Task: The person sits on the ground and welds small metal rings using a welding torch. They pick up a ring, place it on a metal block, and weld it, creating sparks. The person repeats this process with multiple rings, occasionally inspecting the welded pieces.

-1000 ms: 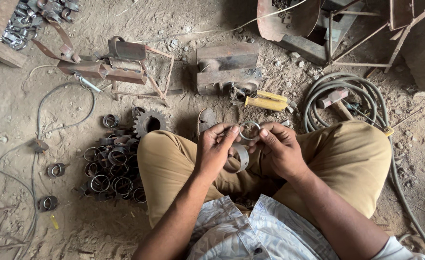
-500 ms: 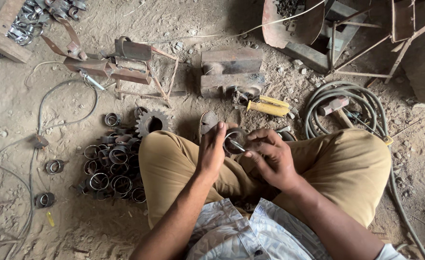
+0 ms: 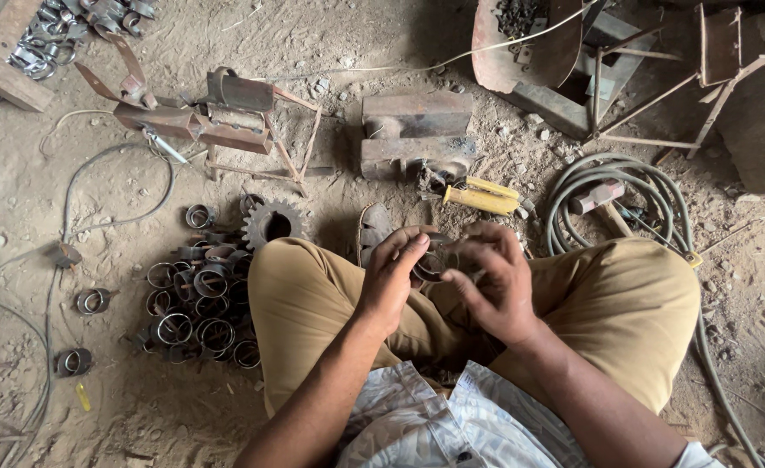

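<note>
Metal ring [image 3: 434,262] at frame centre, just above the lap, gripped from both sides: left hand [image 3: 388,279] clenched on its left edge, right hand [image 3: 493,282] curled over its right side with fingers hiding most of it; dark, round, band-like, detail hard to read. Seated cross-legged on dirt floor [image 3: 330,43] in tan trousers [image 3: 634,303]. Heap of similar rings [image 3: 196,299] at left of the near knee, touching each other, some upright, some tipped; a few loose rings [image 3: 92,302] further left, apart from the heap. Toothed gear [image 3: 271,224] just above the heap. Sandal [image 3: 374,230] beside the left hand. Yellow-handled tool [image 3: 479,198] just above the hands, on the ground, untouched. Coiled hose [image 3: 608,186] at upper right, hammer [image 3: 597,198] lying on it. Rusty steel block [image 3: 415,132] at upper centre, angle-iron jig [image 3: 200,117] at upper left. Progress, as a judgement: one ring in hand and being worked, big heap beside the knee, impossible to tell finished from unfinished, so no sorted output visible
</note>
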